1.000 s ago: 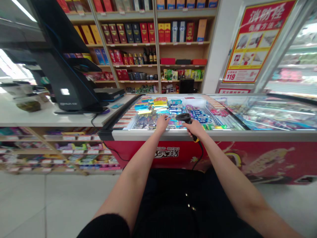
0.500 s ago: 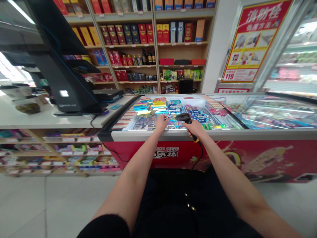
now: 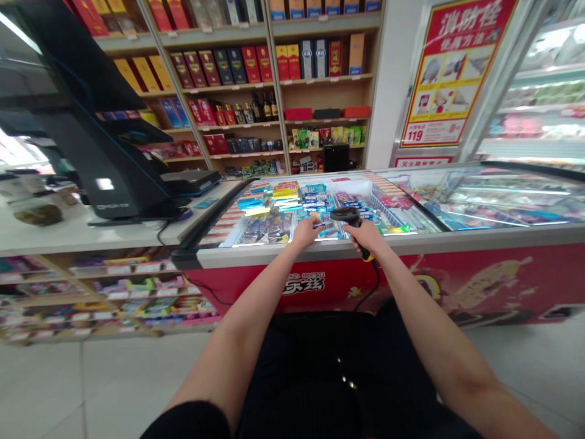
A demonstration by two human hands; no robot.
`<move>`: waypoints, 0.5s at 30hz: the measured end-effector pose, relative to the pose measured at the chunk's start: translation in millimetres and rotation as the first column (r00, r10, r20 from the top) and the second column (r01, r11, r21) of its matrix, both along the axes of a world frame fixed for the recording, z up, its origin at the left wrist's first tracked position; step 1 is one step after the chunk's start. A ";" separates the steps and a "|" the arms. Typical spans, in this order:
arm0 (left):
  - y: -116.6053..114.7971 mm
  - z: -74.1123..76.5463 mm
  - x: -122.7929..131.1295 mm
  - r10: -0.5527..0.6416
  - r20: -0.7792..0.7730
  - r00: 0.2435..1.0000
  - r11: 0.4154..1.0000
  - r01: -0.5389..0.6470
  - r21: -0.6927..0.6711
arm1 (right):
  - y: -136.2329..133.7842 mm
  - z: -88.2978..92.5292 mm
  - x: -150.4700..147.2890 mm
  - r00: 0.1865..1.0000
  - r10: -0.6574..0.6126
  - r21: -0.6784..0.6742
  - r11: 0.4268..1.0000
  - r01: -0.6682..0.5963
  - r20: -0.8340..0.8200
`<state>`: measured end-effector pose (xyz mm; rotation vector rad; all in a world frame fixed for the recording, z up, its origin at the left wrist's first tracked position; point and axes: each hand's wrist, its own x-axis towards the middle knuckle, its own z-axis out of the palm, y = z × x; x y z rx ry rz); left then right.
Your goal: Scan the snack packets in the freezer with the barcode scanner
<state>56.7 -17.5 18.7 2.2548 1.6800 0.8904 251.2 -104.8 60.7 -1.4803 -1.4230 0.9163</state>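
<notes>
My right hand grips a black handheld barcode scanner with a yellow-tipped handle, its coiled cord hanging down the front of the chest freezer. My left hand reaches over the freezer's rim and seems to pinch a small packet, though it is partly hidden. Both hands are near rows of small colourful boxed goods stacked in the freezer's open section.
A black checkout terminal stands on a white counter at left. Wooden shelves of red and gold boxes and bottles fill the back. A glass-topped section extends right, beneath a red-and-yellow poster.
Both hands and the scanner have shifted slightly right over the goods. The whole scene has tilted and slid left in view as my head turned.
</notes>
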 end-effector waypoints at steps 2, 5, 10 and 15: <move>-3.7 0.7 17.2 -0.072 -0.028 0.997 0.997 0.073 0.009 | 0.9 -0.4 11.6 0.999 -0.031 0.019 0.999 0.031 -0.026; -6.7 -0.7 45.1 -0.160 -0.059 0.985 0.987 0.161 0.022 | 3.3 -1.6 30.4 0.995 -0.092 0.051 0.994 0.094 -0.045; -5.2 -7.5 91.0 -0.222 -0.110 0.969 0.971 0.231 0.069 | 5.0 -4.4 59.2 0.982 -0.150 0.087 0.983 0.160 -0.111; 0.8 -8.3 126.6 -0.201 -0.158 0.967 0.963 0.225 0.149 | 3.1 -7.3 78.6 0.967 -0.186 0.083 0.976 0.202 -0.173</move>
